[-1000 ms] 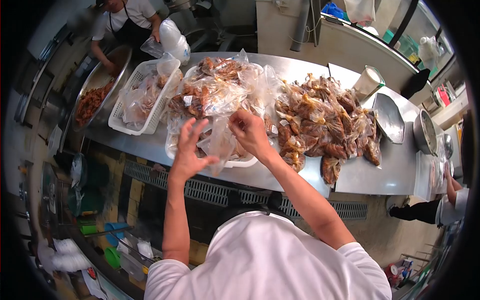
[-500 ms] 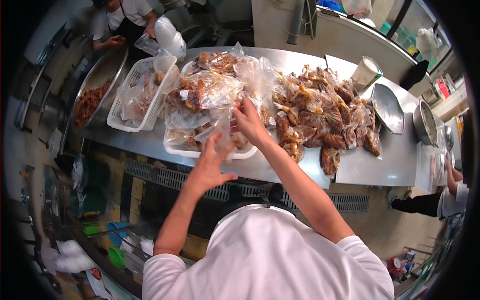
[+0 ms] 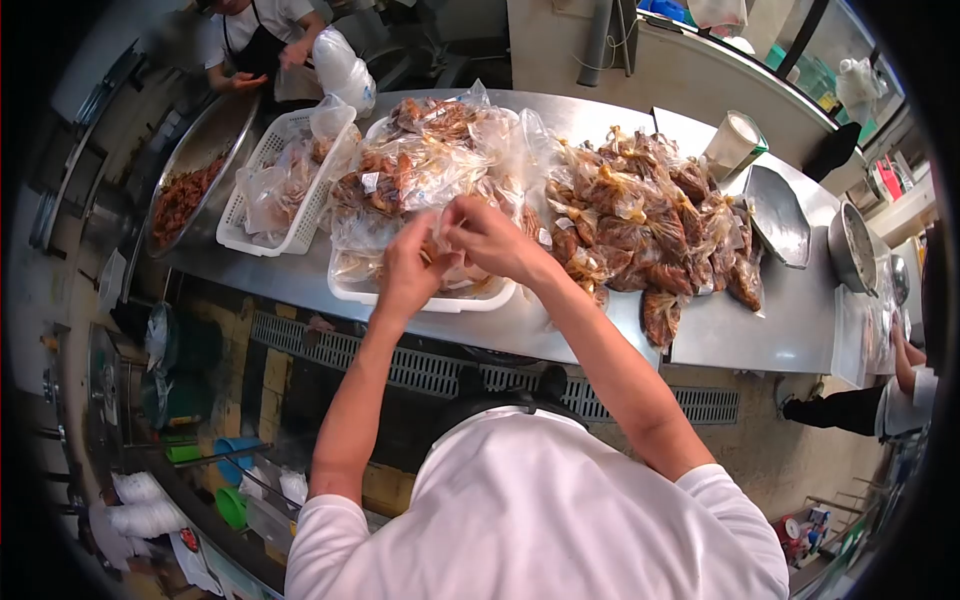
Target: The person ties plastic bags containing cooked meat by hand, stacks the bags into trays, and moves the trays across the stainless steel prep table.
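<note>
My left hand (image 3: 410, 268) and my right hand (image 3: 486, 236) are close together over the front of a white basket (image 3: 440, 303). The fingers of both are closed on the top of a clear plastic bag (image 3: 440, 242), most of it hidden by the hands. Clear bags of brown food (image 3: 410, 180) are heaped in the basket beneath and beyond my hands. To the right, a large pile of knotted bags of brown food (image 3: 640, 220) lies directly on the steel table (image 3: 600, 335).
Left of my basket stands a smaller white basket (image 3: 295, 240) of bagged food, then a large metal bowl (image 3: 165, 242) of reddish-brown pieces. A co-worker (image 3: 255, 45) is behind that bowl. A metal scoop (image 3: 778, 220), a white tub (image 3: 735, 140) and a pot (image 3: 850, 245) are at right.
My left hand has risen, and its spread fingers have closed on the bag beside my right hand. My right hand has turned inward. The co-worker's hands at the back left have shifted.
</note>
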Demonstrator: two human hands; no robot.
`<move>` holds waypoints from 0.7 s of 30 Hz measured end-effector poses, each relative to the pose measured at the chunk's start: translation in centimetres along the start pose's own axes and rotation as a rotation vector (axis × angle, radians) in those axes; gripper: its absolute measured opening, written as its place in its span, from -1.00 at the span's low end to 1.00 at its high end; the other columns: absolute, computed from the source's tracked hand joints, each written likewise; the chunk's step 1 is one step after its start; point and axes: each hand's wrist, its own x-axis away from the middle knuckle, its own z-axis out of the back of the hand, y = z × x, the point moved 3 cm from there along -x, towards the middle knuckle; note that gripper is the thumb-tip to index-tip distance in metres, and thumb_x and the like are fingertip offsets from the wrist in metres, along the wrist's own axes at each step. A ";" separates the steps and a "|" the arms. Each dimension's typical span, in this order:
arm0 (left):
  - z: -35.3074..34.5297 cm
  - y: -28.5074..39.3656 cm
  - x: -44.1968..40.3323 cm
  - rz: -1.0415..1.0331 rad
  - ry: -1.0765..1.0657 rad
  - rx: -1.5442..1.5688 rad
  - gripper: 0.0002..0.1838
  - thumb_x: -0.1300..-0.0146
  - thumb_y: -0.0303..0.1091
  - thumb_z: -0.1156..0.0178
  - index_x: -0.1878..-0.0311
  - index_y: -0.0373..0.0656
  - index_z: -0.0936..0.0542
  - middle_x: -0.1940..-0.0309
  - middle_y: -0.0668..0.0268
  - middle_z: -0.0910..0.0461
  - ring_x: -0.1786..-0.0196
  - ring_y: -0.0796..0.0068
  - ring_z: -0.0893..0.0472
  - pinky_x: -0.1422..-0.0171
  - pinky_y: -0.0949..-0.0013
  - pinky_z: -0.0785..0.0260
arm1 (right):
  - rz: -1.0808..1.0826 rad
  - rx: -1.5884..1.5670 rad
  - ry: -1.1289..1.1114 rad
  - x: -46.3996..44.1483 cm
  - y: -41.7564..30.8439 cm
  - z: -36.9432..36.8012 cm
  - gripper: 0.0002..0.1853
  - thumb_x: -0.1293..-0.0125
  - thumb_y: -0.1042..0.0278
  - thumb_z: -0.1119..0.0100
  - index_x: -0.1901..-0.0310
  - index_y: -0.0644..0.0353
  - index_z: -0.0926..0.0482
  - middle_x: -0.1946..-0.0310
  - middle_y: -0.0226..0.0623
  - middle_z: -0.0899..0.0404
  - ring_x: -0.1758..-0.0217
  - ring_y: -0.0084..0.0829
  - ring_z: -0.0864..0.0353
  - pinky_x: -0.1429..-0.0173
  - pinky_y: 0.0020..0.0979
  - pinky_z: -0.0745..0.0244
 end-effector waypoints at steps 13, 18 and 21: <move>0.5 8.0 -3.7 -0.257 0.343 0.307 -0.79 -0.23 -0.62 -0.29 0.06 -0.25 -0.65 0.33 0.27 -0.60 0.24 0.47 -0.61 0.15 0.36 -0.46 | 0.200 0.061 0.109 0.5 3.5 0.1 -0.76 -0.41 0.23 -0.30 0.13 0.25 -0.68 0.27 -0.30 -0.71 0.19 -0.32 -0.63 0.04 -0.29 -0.52; -2.8 -3.7 0.4 0.351 -0.038 0.195 -0.63 -0.37 -0.33 -0.26 -0.18 -0.26 -0.57 -0.11 0.20 -0.58 -0.09 0.38 -0.57 -0.20 0.31 -0.38 | -0.035 -0.737 0.254 0.6 4.0 0.7 -0.71 -0.59 0.27 -0.07 -0.13 0.32 -0.55 -0.02 -0.32 -0.67 0.11 -0.46 -0.67 -0.06 -0.34 -0.62; -3.7 -4.5 -0.3 0.381 -0.092 0.491 -0.51 -0.36 -0.24 -0.30 -0.27 -0.30 -0.52 -0.24 0.13 -0.54 -0.20 0.29 -0.55 -0.29 0.29 -0.36 | -0.060 -0.866 0.194 0.7 3.9 0.7 -0.74 -0.59 0.28 -0.05 -0.06 0.30 -0.57 0.12 -0.25 -0.68 0.09 -0.41 -0.69 -0.04 -0.33 -0.69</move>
